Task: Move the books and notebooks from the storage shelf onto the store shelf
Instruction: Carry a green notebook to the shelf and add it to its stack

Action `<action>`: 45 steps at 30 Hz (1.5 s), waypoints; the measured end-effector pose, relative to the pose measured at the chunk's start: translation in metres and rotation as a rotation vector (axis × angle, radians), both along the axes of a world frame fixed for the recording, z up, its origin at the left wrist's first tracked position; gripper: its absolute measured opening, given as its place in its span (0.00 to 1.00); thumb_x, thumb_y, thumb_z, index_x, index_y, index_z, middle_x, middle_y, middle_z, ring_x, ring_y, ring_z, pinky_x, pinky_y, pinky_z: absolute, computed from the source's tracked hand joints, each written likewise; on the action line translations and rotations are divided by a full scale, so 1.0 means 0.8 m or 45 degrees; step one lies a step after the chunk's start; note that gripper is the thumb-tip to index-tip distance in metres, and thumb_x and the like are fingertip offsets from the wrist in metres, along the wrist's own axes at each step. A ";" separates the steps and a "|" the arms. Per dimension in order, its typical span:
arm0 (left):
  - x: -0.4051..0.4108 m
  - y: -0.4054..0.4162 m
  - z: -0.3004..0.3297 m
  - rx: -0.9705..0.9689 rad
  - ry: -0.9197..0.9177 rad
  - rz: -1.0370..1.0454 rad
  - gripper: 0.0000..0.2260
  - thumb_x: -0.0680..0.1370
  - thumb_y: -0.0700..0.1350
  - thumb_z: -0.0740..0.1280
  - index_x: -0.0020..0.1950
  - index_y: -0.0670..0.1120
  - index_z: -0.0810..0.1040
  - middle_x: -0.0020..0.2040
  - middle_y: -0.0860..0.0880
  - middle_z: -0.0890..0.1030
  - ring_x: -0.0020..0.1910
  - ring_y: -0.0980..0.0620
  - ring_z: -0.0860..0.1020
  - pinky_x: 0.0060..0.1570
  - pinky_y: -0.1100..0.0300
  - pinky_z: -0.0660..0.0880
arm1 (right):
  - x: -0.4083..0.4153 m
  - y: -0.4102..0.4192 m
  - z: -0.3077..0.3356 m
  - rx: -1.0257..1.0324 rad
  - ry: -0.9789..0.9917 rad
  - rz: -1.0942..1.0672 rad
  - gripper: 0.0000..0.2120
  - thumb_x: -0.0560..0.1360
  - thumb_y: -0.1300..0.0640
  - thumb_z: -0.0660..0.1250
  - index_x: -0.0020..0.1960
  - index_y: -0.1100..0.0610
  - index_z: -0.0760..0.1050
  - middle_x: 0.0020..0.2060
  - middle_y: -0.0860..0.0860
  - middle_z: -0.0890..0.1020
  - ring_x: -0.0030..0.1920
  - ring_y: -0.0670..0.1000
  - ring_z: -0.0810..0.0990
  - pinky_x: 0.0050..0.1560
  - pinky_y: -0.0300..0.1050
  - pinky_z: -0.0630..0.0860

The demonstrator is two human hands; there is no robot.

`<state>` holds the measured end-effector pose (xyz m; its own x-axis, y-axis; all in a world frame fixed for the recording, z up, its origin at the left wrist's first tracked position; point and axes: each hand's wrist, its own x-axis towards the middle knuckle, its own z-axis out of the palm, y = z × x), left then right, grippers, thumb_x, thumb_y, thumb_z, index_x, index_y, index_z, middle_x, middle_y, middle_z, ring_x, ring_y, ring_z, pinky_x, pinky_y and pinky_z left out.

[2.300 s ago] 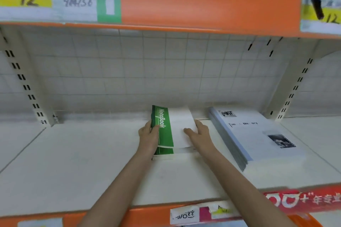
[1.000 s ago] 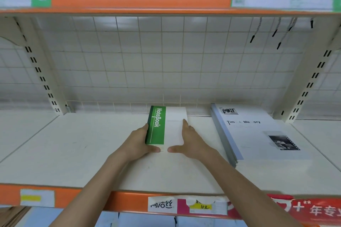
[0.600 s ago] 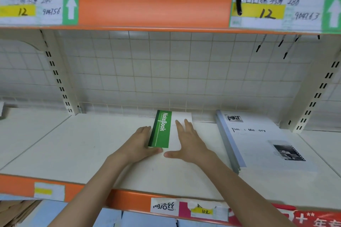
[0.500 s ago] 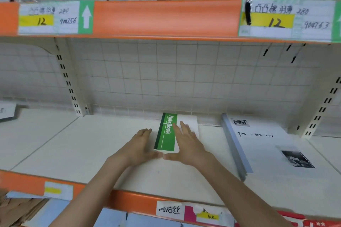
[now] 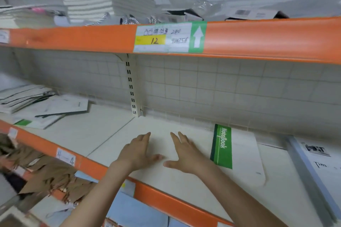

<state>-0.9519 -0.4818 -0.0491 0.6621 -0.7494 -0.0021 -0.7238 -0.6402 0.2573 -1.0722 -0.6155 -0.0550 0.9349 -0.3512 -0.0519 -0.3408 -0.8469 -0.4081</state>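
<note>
Two bare hands hover palm-down over the white store shelf (image 5: pixel 166 180) at lower centre, holding nothing. The left hand (image 5: pixel 137 151) and right hand (image 5: pixel 184 155) both have straight, slightly spread fingers. The green-and-white notebook (image 5: pixel 234 151) lies flat just right of them, untouched. Scattered notebooks (image 5: pixel 49 108) lie at left.

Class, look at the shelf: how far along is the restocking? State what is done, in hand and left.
Done: the green notebook lies flat on the shelf, beside the grey book stack at the right. In hand: nothing; the left hand and right hand are open and clear of the notebook. Left: a loose pile of notebooks lies in the bay at far left, probably the next to move.
</note>
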 end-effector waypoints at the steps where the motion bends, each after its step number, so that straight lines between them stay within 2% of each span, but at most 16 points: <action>1: 0.011 0.010 0.000 0.003 -0.007 0.027 0.44 0.72 0.68 0.63 0.78 0.48 0.48 0.77 0.50 0.56 0.75 0.51 0.57 0.70 0.55 0.61 | 0.014 0.008 0.001 0.001 0.000 0.022 0.48 0.73 0.40 0.67 0.78 0.52 0.38 0.77 0.56 0.41 0.77 0.56 0.41 0.76 0.52 0.44; 9: 0.122 0.098 0.005 0.034 -0.050 0.174 0.43 0.72 0.69 0.61 0.78 0.48 0.49 0.77 0.50 0.56 0.75 0.50 0.57 0.70 0.54 0.60 | 0.143 0.075 0.008 -0.101 0.096 0.113 0.46 0.73 0.37 0.64 0.78 0.51 0.39 0.77 0.58 0.44 0.77 0.56 0.44 0.75 0.56 0.42; 14: 0.197 0.161 0.008 0.010 -0.006 0.244 0.40 0.75 0.63 0.63 0.78 0.48 0.49 0.77 0.49 0.56 0.75 0.49 0.58 0.70 0.52 0.62 | 0.229 0.129 0.023 -0.118 0.125 0.179 0.43 0.74 0.37 0.63 0.78 0.50 0.42 0.77 0.57 0.47 0.77 0.57 0.48 0.74 0.62 0.45; 18: 0.256 0.220 0.009 -0.021 0.012 0.286 0.40 0.75 0.61 0.64 0.78 0.48 0.48 0.77 0.48 0.57 0.74 0.48 0.58 0.69 0.51 0.63 | 0.299 0.187 0.022 -0.191 0.089 0.259 0.40 0.76 0.36 0.59 0.78 0.50 0.44 0.77 0.56 0.51 0.76 0.59 0.53 0.72 0.59 0.51; 25: 0.348 0.322 0.013 -0.037 0.001 0.359 0.40 0.74 0.63 0.65 0.78 0.46 0.50 0.75 0.46 0.60 0.72 0.47 0.62 0.67 0.51 0.65 | 0.399 0.277 0.013 -0.149 0.029 0.315 0.37 0.78 0.40 0.58 0.78 0.51 0.45 0.77 0.55 0.51 0.76 0.57 0.53 0.73 0.60 0.51; 34: 0.405 0.362 0.022 -0.027 -0.038 0.364 0.36 0.77 0.60 0.62 0.77 0.46 0.52 0.76 0.45 0.59 0.74 0.46 0.59 0.68 0.51 0.63 | 0.476 0.332 0.019 -0.190 -0.002 0.309 0.33 0.79 0.43 0.58 0.78 0.53 0.49 0.76 0.56 0.55 0.75 0.57 0.57 0.72 0.57 0.56; 37: 0.423 0.378 0.015 -0.030 -0.053 0.374 0.36 0.77 0.61 0.62 0.77 0.46 0.52 0.75 0.45 0.60 0.73 0.46 0.60 0.67 0.50 0.64 | 0.501 0.343 0.020 -0.161 -0.028 0.317 0.33 0.79 0.44 0.58 0.77 0.53 0.49 0.76 0.56 0.55 0.75 0.57 0.57 0.73 0.56 0.55; 43: 0.477 0.393 0.010 -0.066 -0.026 0.388 0.31 0.77 0.59 0.61 0.75 0.47 0.57 0.71 0.45 0.65 0.70 0.45 0.64 0.65 0.48 0.67 | 0.558 0.357 0.015 -0.173 -0.075 0.345 0.31 0.79 0.46 0.59 0.76 0.54 0.53 0.72 0.57 0.62 0.72 0.58 0.62 0.71 0.52 0.59; 45: 0.506 0.391 0.014 -0.087 -0.029 0.377 0.31 0.78 0.58 0.61 0.76 0.46 0.56 0.72 0.45 0.64 0.71 0.46 0.63 0.66 0.49 0.66 | 0.584 0.360 0.016 -0.177 -0.077 0.341 0.30 0.79 0.46 0.59 0.76 0.55 0.53 0.72 0.57 0.62 0.71 0.58 0.63 0.71 0.52 0.60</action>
<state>-0.5475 -0.1689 -0.0376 0.8513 -0.5213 0.0589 -0.5140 -0.8063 0.2927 -0.6052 -0.3277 -0.0424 0.9951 -0.0914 0.0377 -0.0764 -0.9526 -0.2945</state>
